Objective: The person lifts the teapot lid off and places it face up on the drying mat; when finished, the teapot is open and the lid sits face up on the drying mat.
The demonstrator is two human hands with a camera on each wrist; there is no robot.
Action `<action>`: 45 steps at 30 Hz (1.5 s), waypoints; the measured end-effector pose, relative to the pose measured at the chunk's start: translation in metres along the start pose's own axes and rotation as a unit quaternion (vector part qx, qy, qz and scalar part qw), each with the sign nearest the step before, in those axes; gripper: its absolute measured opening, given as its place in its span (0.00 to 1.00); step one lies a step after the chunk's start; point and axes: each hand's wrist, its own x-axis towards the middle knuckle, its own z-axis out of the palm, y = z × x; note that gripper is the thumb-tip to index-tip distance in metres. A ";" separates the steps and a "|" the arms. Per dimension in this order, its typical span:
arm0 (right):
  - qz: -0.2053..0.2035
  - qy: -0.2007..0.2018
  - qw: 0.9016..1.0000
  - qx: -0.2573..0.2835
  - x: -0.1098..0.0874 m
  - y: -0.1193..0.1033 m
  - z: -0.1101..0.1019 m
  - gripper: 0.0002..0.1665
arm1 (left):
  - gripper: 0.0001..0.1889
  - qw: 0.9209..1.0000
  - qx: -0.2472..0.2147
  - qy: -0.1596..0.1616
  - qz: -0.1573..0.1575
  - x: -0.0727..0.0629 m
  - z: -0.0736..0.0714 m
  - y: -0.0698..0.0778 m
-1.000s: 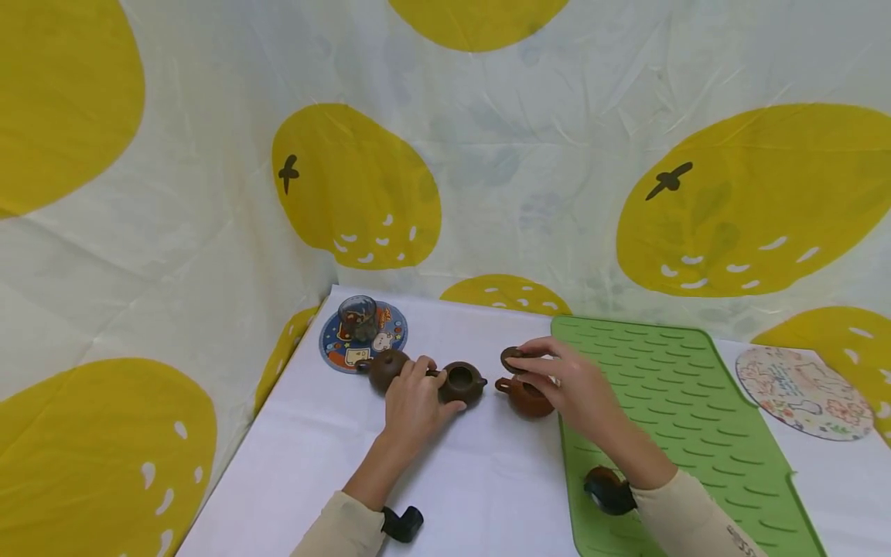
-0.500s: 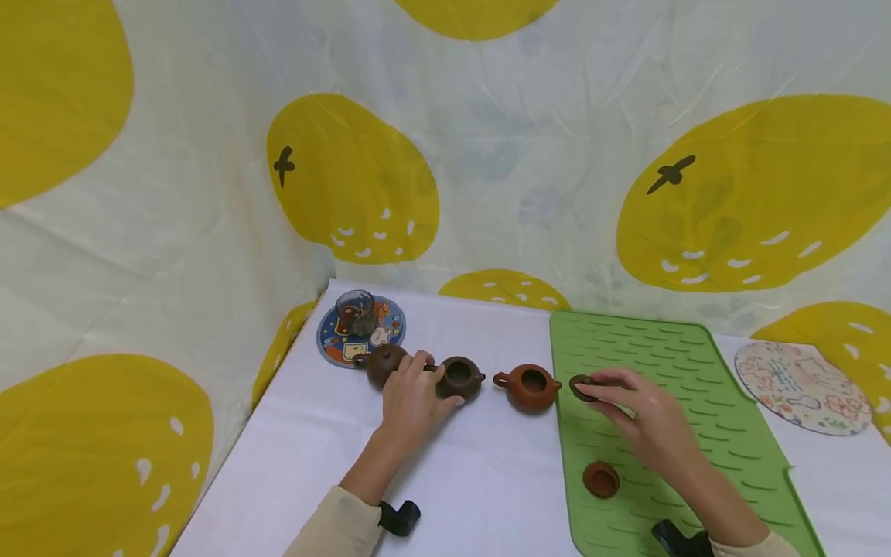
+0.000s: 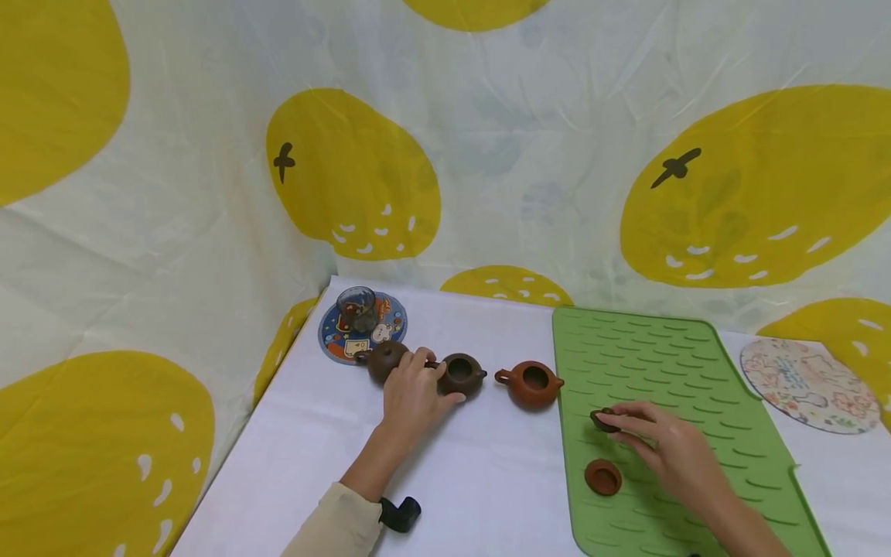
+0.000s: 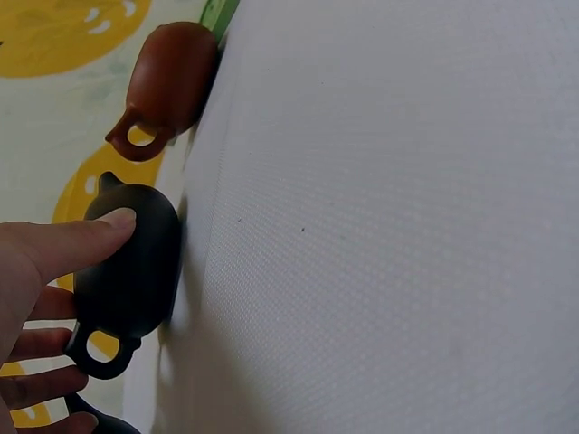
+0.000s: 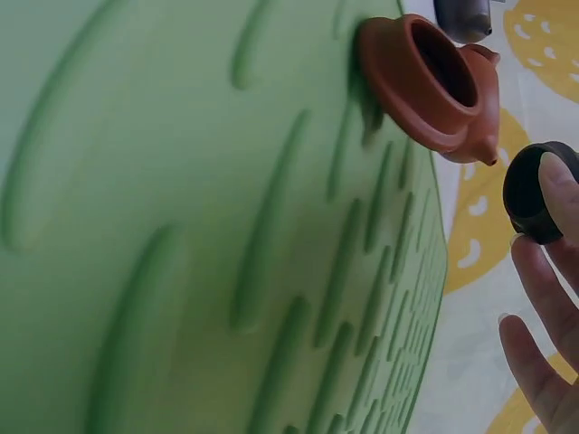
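My left hand [image 3: 412, 393] holds a small dark brown teapot [image 3: 468, 387] that has no lid on, its round opening showing. In the left wrist view the thumb lies on the side of that teapot [image 4: 149, 258], with fingers behind it near the handle. Between thumb and fingers my right hand [image 3: 671, 449] pinches a dark teapot lid [image 3: 604, 421] above the green mat; the right wrist view shows the hollow underside of the lid [image 5: 529, 199]. A reddish-brown teapot [image 3: 518, 396], also uncovered, stands at the mat's left edge. Its reddish lid [image 3: 602, 478] lies upside down on the mat.
Left of my left hand stands another dark teapot [image 3: 383, 363], lid on. Behind it, a clear glass cup [image 3: 357, 304] rests on a round blue coaster [image 3: 334, 344]. The green ridged mat [image 3: 696, 387] covers the right side; a pale patterned disc [image 3: 807, 387] lies beyond it.
My right hand has carried the dark lid from above the reddish teapot rightward and toward me, over the green mat. The left hand stays on the dark teapot.
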 end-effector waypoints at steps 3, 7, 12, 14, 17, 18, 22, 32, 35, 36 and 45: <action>0.004 -0.006 1.000 -0.002 -0.004 0.000 0.001 0.32 | 0.33 1.000 -0.001 -0.001 -0.001 0.000 0.000 0.000; 0.009 -0.020 1.000 -0.002 -0.008 -0.001 0.004 0.31 | 0.33 1.000 -0.002 0.004 0.001 -0.001 0.000 0.000; 0.018 -0.037 0.999 -0.017 -0.013 0.000 0.009 0.28 | 0.33 1.000 0.001 0.007 0.004 0.000 -0.001 0.000; 0.021 -0.041 0.999 -0.029 -0.014 0.001 0.012 0.27 | 0.33 1.000 0.003 0.008 0.004 0.000 -0.001 0.000; 0.024 -0.052 0.998 -0.038 -0.016 0.002 0.016 0.26 | 0.33 1.000 0.003 0.006 0.003 0.000 -0.001 0.000; 0.026 -0.056 0.997 -0.040 -0.016 0.002 0.017 0.25 | 0.33 1.000 0.003 0.005 0.002 0.000 -0.001 0.000; 0.039 -0.073 0.996 -0.031 -0.016 0.002 0.019 0.23 | 0.33 1.000 -0.003 0.000 0.001 0.000 -0.001 0.000; 0.086 -0.184 0.979 -0.023 0.007 0.005 0.011 0.17 | 0.34 1.000 0.000 0.010 0.003 0.000 -0.001 0.000; 0.100 -0.216 0.971 -0.010 0.014 0.010 0.009 0.17 | 0.34 1.000 0.001 0.015 0.005 0.000 0.000 -0.001; 0.102 -0.224 0.969 -0.007 0.015 0.011 0.008 0.17 | 0.33 1.000 0.002 0.016 0.005 0.000 0.000 -0.001; 0.088 -0.230 0.969 -0.015 0.023 0.026 0.006 0.16 | 0.33 1.000 0.002 0.019 0.004 -0.002 0.001 0.000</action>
